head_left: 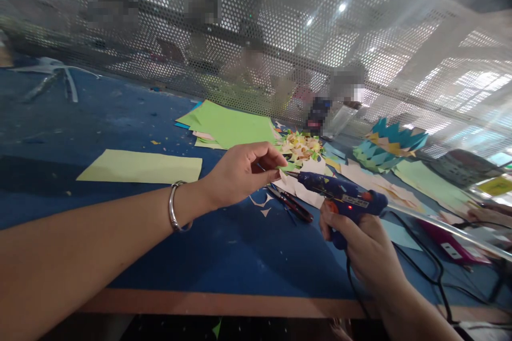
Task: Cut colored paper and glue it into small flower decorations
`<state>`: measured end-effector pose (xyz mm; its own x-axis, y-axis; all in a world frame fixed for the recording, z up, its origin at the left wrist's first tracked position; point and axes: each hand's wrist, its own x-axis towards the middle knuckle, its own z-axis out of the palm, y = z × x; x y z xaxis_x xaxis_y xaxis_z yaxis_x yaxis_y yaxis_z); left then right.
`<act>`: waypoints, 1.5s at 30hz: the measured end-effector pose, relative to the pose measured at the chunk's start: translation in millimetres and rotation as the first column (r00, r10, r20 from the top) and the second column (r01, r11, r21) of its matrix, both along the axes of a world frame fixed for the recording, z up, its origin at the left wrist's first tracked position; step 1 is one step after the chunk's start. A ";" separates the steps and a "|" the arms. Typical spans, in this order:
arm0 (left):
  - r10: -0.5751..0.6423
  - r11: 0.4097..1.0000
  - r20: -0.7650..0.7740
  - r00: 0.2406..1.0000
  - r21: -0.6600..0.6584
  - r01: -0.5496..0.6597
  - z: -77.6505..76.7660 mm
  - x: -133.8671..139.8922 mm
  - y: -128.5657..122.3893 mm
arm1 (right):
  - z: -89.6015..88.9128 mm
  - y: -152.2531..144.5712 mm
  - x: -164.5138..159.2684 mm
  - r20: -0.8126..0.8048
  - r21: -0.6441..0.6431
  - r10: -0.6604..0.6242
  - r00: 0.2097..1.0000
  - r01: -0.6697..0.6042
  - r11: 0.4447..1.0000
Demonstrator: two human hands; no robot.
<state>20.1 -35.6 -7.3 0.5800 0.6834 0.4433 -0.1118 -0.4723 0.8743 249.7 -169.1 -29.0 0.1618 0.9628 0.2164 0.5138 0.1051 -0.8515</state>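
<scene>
My right hand (360, 240) is wrapped round the handle of a blue hot glue gun (344, 192), a long glue stick (440, 226) jutting from its back end. Its nozzle points left, at a small piece of green and pale paper (285, 171) pinched between the fingertips of my left hand (248, 170). Whether the nozzle touches the paper I cannot tell. Below them on the table lie scissors (292, 205) with dark red handles and white paper scraps (262, 202). Just behind is a cluster of paper flowers (302, 146).
A pale yellow sheet (140, 166) lies left, green sheets (236, 122) behind. At the right stand a blue-green paper crown (390, 144), a magenta power strip (448, 240) and black cables (436, 272). Another person's hand (492, 213) is at the far right. A perforated metal screen (168, 26) borders the table.
</scene>
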 end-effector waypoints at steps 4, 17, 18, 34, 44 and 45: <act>-0.016 1.000 0.008 1.000 -0.006 0.016 0.7 0.1 -1.1 | 2.0 0.2 -0.3 0.035 0.002 0.018 0.999 -0.018 1.000; -0.030 1.000 0.006 1.000 0.009 0.030 1.2 0.4 -1.4 | 4.7 0.3 -3.6 0.128 0.028 -0.037 0.991 0.034 0.999; -0.029 1.000 0.007 1.000 0.005 0.028 1.4 0.3 -1.6 | 4.7 0.1 -3.6 0.127 0.027 -0.043 0.991 0.039 0.999; -0.039 0.998 0.042 0.998 -0.039 0.041 2.1 0.4 -3.1 | 0.4 -3.1 -0.8 0.134 0.029 -0.075 0.988 0.071 0.997; -0.027 0.999 0.064 0.998 -0.039 0.029 4.3 0.3 -2.0 | 4.7 -2.9 -1.2 0.159 0.016 -0.085 0.984 0.084 0.996; -0.030 0.999 0.065 0.997 -0.040 0.032 4.3 0.3 -2.1 | 4.7 -2.7 -1.1 0.156 0.020 -0.086 0.984 0.084 0.996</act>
<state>20.4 -37.7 -3.0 0.5722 0.6840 0.4526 -0.1827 -0.4316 0.8833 248.6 -171.7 -24.3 0.2061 0.9438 0.2582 0.6483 0.0660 -0.7585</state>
